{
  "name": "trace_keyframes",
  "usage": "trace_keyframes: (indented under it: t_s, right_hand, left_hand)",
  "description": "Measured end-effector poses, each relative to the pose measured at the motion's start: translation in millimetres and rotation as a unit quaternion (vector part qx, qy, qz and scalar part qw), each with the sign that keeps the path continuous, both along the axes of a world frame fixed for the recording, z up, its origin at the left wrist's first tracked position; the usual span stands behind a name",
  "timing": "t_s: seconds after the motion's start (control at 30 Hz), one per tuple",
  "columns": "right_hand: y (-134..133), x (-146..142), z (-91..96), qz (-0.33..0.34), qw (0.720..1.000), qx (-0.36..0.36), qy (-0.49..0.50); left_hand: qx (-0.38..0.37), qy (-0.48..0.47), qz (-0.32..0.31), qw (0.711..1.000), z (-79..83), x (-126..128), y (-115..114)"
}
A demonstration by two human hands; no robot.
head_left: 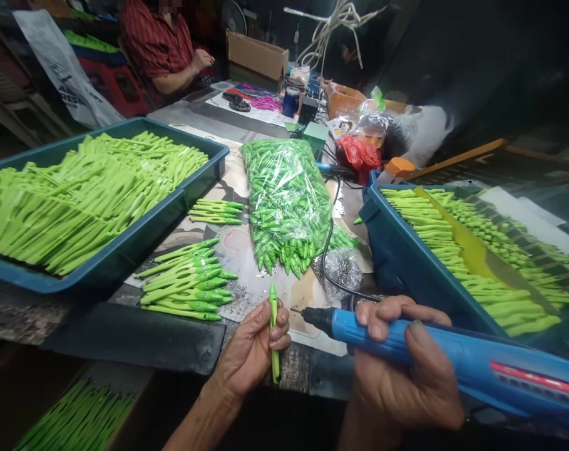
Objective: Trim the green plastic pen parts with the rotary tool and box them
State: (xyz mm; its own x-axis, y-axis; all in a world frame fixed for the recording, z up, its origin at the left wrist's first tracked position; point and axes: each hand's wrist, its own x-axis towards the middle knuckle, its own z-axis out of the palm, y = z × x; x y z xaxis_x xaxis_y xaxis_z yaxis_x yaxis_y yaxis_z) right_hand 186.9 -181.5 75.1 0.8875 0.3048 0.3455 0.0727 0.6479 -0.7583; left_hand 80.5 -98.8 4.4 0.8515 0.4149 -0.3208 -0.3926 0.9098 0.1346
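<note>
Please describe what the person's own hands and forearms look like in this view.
The left hand and right hand are bare, with no gloves, rings or tape visible, and their nails are cut short. The left forearm shows no sleeve, watch or band; the right forearm is mostly cut off by the frame's lower edge.

A bag of plastic pen parts [284, 207] is laid on the tabletop [218, 119] at 12 o'clock, between a tray [181, 200] at 10 o'clock and a second tray [406, 263] at 2 o'clock. Loose pen parts [185, 282] are placed at 11 o'clock, in front of the first tray; a cardboard box [256, 59] is set behind the bag.
</note>
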Motion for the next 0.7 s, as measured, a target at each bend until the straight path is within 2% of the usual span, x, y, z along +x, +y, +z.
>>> trace_keyframes:
  t_s: [0.53, 0.7]
  right_hand:
    - [0.6, -1.8, 1.5, -0.003, 1.000, -0.005, 0.007]
    - [-0.1, -3.4, 2.4, 0.002, 1.000, -0.002, 0.010]
  left_hand:
    - [0.034, -0.006, 0.013, 0.999, 2.6, -0.8, -2.5]
    - [0.015, 0.014, 0.018, 1.000, 0.7, -2.1, -1.9]
